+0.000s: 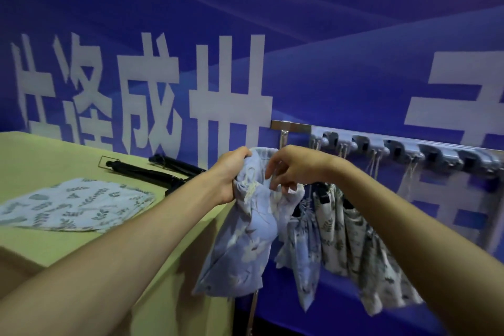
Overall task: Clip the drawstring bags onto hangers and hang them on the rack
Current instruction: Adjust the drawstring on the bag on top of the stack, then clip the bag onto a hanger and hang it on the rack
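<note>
A pale blue floral drawstring bag (245, 237) hangs from both my hands beside the table's right edge. My left hand (231, 172) grips its bunched top on the left. My right hand (289, 169) pinches the top on the right, close to a black hanger clip (323, 194). Behind it, leaf-print bags (341, 240) hang from black hangers on the metal rack rail (294, 126). Another leaf-print bag (79, 204) lies flat on the table. Black clip hangers (147, 172) lie at the table's far side.
The yellow-green table (49, 155) fills the lower left. A blue banner wall (272, 35) with large white characters stands behind. Along the rail sit several grey hook blocks (395, 148) with strings dangling. The rack's upright post (252, 314) stands below the held bag.
</note>
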The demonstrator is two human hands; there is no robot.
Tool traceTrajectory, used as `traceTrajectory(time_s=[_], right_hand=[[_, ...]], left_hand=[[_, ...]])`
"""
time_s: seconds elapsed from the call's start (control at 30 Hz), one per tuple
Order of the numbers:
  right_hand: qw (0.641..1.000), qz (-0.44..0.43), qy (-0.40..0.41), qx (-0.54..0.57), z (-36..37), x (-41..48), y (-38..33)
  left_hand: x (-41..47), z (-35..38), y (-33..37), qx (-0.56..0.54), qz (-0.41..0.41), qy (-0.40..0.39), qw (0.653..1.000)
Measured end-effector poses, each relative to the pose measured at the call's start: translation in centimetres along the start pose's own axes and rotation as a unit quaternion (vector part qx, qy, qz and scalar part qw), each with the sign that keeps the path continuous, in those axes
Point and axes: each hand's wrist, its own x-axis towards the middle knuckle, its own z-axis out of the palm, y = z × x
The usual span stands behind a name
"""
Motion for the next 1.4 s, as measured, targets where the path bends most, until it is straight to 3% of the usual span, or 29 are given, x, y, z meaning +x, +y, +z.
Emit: traceTrajectory(time_s=[0.13, 0.27, 0.37, 0.6, 0.9, 1.0, 1.2, 1.4], right_hand=[[1.000, 0.004, 0.001, -0.031, 0.7, 1.7, -0.8], [0.996, 0.003, 0.067, -0.054, 1.1, 3.2, -1.5], [0.992, -0.006, 0.118, -0.041, 1.7, 4.8, -2.2], [0.993, -0.024, 0.112, 0.000, 6.5, 11.9, -3.6], [0.987, -0.016, 0.130, 0.093, 11.8, 22.5, -3.2], [0.990, -0.025, 0.101, 0.096, 13.0, 25.9, -3.2], [0.999, -0.032, 0.035, -0.005, 16.6, 32.7, -3.6], [0.997, -0.027, -0.010, -0.070, 19.3, 36.1, -5.1]], left_hand=[[0.2, -2.1, -0.9, -0.006, -0.001, 0.017, 1.000], [0.2, -4.4, -1.8, 0.002, 0.008, 0.032, 0.999], [0.3, -6.8, -3.0, 0.088, 0.033, 0.061, 0.994], [1.9, -15.8, -4.6, 0.305, 0.095, 0.102, 0.942], [6.7, -23.2, -6.3, 0.420, 0.052, 0.084, 0.902], [7.7, -24.5, -7.7, 0.397, 0.040, 0.087, 0.913], [8.2, -26.1, -9.4, 0.264, 0.037, 0.123, 0.956], [8.6, -26.8, -9.8, 0.216, 0.048, 0.121, 0.968]])
